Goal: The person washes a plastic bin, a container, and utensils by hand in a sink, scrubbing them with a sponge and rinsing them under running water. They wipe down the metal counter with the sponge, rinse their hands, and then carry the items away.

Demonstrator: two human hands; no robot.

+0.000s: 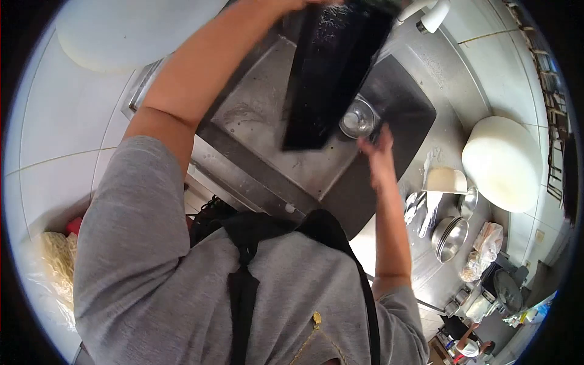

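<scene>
Black bin (336, 76) over sink (258, 100), long axis running from sink's far side toward near edge. Left hand (308, 2) at bin's far end, cropped; grip cannot be told. Right hand (381, 153) empty, fingers parted, right of bin's near end. Hands apart.

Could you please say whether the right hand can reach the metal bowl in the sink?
Probably yes: the right hand is close to the metal bowl, with nothing visible between them, though the dark container looks close by.
</scene>
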